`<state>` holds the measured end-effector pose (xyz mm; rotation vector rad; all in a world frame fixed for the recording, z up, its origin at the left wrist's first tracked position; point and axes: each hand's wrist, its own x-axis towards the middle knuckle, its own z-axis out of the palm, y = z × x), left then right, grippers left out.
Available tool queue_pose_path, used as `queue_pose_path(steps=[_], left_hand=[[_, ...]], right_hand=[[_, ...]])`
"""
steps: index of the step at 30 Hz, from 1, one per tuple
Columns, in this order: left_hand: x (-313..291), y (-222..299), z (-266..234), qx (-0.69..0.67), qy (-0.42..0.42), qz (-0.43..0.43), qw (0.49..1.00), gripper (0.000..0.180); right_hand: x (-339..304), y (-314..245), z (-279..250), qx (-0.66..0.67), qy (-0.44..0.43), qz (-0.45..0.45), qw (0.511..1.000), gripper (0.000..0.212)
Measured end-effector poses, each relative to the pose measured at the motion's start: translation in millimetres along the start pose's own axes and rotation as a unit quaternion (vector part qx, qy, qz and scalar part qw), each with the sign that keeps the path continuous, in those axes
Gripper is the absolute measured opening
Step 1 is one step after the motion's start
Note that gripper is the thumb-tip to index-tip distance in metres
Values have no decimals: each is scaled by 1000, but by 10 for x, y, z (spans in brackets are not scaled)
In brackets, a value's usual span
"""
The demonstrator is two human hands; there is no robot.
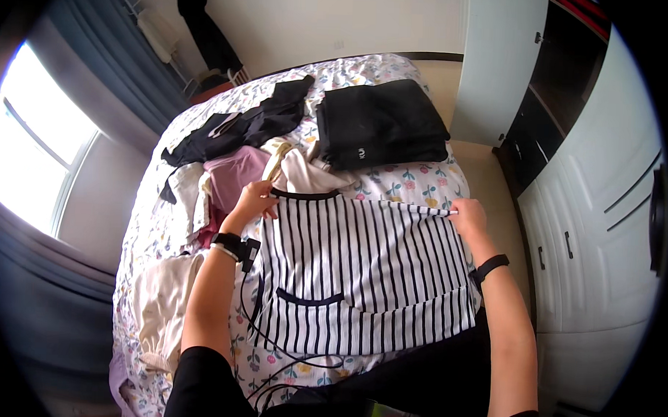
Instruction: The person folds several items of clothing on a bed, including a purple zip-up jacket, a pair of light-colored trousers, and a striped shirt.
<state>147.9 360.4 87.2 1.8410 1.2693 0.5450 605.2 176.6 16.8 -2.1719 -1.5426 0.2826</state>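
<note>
A white shirt with black vertical stripes (376, 261) is spread out before me at the near side of the bed. It has a dark neckline at its far left and a dark curved trim lower down. My left hand (256, 201) pinches its far left corner beside the neckline. At the far right corner my right hand (468, 215) grips the fabric, fingers closed on it. The far edge runs fairly straight between both hands. Each wrist wears a black band, and a black cable (244, 293) hangs from the left one.
A floral sheet (416, 183) covers the bed. Folded black clothing (381, 122) lies at the far right; loose black garments (260, 121), a pink garment (234, 174) and a cream garment (162, 298) lie left. A window (35, 139) is left, wardrobe doors (590, 239) right.
</note>
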Motion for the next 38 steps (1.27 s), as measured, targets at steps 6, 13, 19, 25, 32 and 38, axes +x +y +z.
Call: queue_pose_path(steps=[6, 13, 19, 25, 32, 38], left_hand=[[-618, 14, -86, 92, 88, 103, 986, 16], [-1961, -733, 683, 109, 69, 33, 991, 23], [-2007, -1046, 763, -44, 150, 36, 987, 16], [-2178, -876, 659, 39, 91, -33, 995, 19], [-2160, -788, 880, 329, 171, 24, 929, 34], [-2314, -663, 1171, 423, -17, 33, 905, 62]], right_hand=[[-466, -66, -174, 168, -8, 8, 986, 6], [-1317, 691, 314, 123, 1, -67, 990, 10], [-1393, 588, 172, 142, 22, -47, 989, 13], [-1568, 821, 261, 126, 11, -85, 988, 15], [-1595, 1057, 489, 148, 64, 108, 981, 10], [-1221, 974, 927, 109, -110, 208, 966, 53]])
